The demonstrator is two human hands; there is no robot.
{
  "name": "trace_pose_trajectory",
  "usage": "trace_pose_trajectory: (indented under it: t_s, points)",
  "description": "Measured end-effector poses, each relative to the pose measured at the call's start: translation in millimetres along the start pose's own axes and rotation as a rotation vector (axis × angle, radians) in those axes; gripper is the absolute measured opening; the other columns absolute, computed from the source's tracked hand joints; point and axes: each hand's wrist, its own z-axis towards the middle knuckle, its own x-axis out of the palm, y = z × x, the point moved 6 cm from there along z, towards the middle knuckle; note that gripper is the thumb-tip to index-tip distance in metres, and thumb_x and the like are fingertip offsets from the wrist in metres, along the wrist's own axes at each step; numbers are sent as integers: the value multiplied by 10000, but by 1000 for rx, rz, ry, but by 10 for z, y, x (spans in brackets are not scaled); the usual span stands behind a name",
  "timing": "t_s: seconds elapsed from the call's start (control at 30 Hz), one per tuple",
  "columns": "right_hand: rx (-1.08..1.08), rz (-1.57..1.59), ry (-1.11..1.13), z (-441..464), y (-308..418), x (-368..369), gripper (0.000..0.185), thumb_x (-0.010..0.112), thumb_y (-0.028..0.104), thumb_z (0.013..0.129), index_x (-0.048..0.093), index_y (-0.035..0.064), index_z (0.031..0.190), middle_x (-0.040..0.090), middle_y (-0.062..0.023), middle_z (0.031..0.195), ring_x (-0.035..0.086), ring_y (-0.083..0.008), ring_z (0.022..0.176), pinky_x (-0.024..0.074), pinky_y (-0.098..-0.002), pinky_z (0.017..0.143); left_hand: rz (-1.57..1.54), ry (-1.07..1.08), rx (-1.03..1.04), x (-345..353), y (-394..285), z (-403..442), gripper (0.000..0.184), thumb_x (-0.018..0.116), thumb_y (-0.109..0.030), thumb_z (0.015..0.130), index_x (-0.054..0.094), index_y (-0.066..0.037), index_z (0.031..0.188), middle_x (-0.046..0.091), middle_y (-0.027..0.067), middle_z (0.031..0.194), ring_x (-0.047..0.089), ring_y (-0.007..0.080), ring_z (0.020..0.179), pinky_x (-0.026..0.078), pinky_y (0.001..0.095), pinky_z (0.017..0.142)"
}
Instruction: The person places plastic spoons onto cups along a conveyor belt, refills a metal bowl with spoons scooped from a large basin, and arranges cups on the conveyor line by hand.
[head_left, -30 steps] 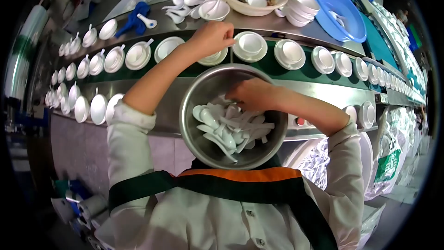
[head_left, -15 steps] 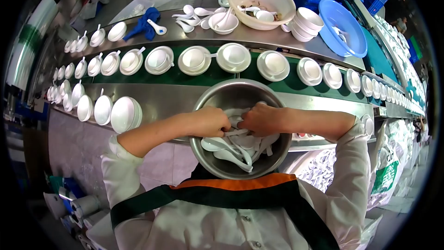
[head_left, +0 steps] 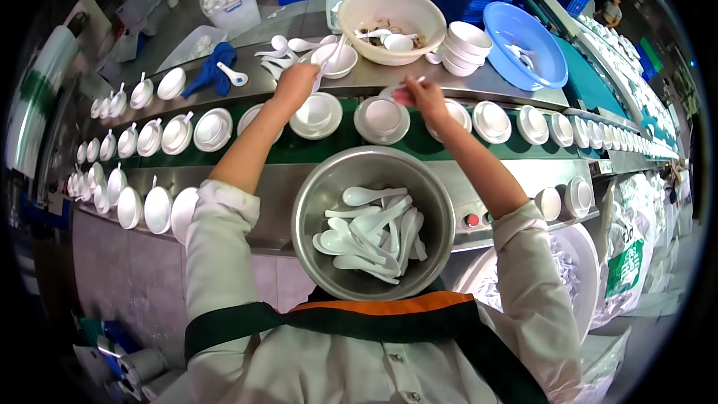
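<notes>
A steel bowl (head_left: 307, 202) full of white spoons (head_left: 366, 236) sits close to my body. My left hand (head_left: 298, 82) is closed beyond the green belt (head_left: 277, 151), near a white bowl with a spoon (head_left: 340, 63); what its fingers hold is hidden. My right hand (head_left: 420, 96) pinches a white spoon (head_left: 400, 90) above the belt, between two stacked place settings. One setting of plate and bowl (head_left: 382, 118) lies just below and left of it. Another setting (head_left: 315, 114) stands beside my left wrist.
Behind the belt are a beige basin (head_left: 393, 7) with spoons and scraps, stacked bowls (head_left: 467, 46), a blue basin (head_left: 523, 41) and a blue cloth (head_left: 218, 67). A large white tub (head_left: 576, 254) stands at the right. A person (head_left: 612, 11) is far off at the upper right.
Both hands have left the steel bowl and reached forward over the belt. The right now has a spoon in its fingers. The view has shifted, and the belt's settings sit differently.
</notes>
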Motion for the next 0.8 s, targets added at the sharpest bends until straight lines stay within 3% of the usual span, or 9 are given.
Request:
trace_pose_trajectory:
  t_s: [0.13, 0.17, 0.27, 0.37, 0.43, 0.47, 0.57, 0.7, 0.8]
  points:
    - [311, -187, 160, -200, -180, 49, 465, 579, 300, 855, 438, -78, 1086, 605, -175, 747, 618, -207, 573, 558, -315, 515, 48, 265, 76, 446, 123, -77, 104, 566, -106, 738, 616, -40, 802, 623, 168, 840, 599, 334, 814, 469, 431, 728]
    - [197, -383, 196, -262, -6, 67, 527, 587, 340, 844, 427, -93, 1098, 605, -175, 726, 610, -188, 548, 544, -295, 484, 52, 236, 31, 423, 176, -95, 115, 577, -114, 742, 610, -33, 817, 618, 170, 871, 594, 330, 843, 471, 426, 742]
    - [-343, -886, 206, -651, 593, 260, 293, 597, 220, 826, 520, -10, 991, 624, -117, 663, 606, -161, 505, 496, -280, 484, 129, -12, 95, 67, 19, -259, 186, 624, -181, 739, 599, -36, 854, 599, 177, 800, 586, 326, 836, 470, 412, 718]
    - [-780, -1088, 610, -1358, 702, 677, 97, 536, 93, 769, 546, 48, 855, 600, -105, 627, 620, -227, 561, 491, -342, 517, -124, 298, 113, -336, -670, -595, 197, 640, -223, 735, 603, -42, 804, 607, 153, 801, 593, 316, 809, 473, 392, 679]
    - [-696, -1641, 812, -1602, 155, 789, 130, 550, 157, 723, 591, 54, 791, 613, -131, 661, 631, -250, 621, 493, -358, 537, -223, 653, 175, -401, -1213, -1033, 211, 646, -242, 732, 610, -43, 790, 611, 143, 788, 597, 314, 787, 477, 387, 663]
    - [-697, -1643, 807, -1642, -17, 788, 130, 550, 157, 723, 591, 54, 791, 613, -131, 661, 631, -250, 621, 493, -358, 537, -240, 823, 215, -394, -1449, -1288, 221, 649, -250, 728, 611, -39, 782, 613, 139, 777, 598, 315, 776, 479, 389, 660]
    - [-847, -1614, 888, -1673, -140, 838, 106, 577, 144, 694, 599, 59, 753, 616, -116, 696, 624, -247, 663, 501, -362, 575, -103, 722, 459, -2, -1731, -1732, 230, 650, -225, 714, 600, -12, 784, 609, 135, 854, 589, 305, 835, 476, 398, 714]
    - [-842, -1310, 660, -1463, 763, 826, 85, 593, 120, 736, 609, 81, 810, 601, -89, 793, 600, -268, 701, 494, -355, 609, -229, 522, 430, 263, -1745, -1829, 208, 640, -179, 701, 594, -20, 828, 586, 127, 922, 574, 295, 887, 461, 404, 753]
    - [-919, -1303, 292, -1042, 1188, 685, 104, 593, 99, 744, 625, 75, 840, 598, -80, 798, 603, -276, 691, 496, -351, 593, -356, 672, 387, 183, -1725, -1744, 164, 621, -143, 698, 598, -46, 828, 577, 110, 914, 571, 293, 886, 456, 411, 742]
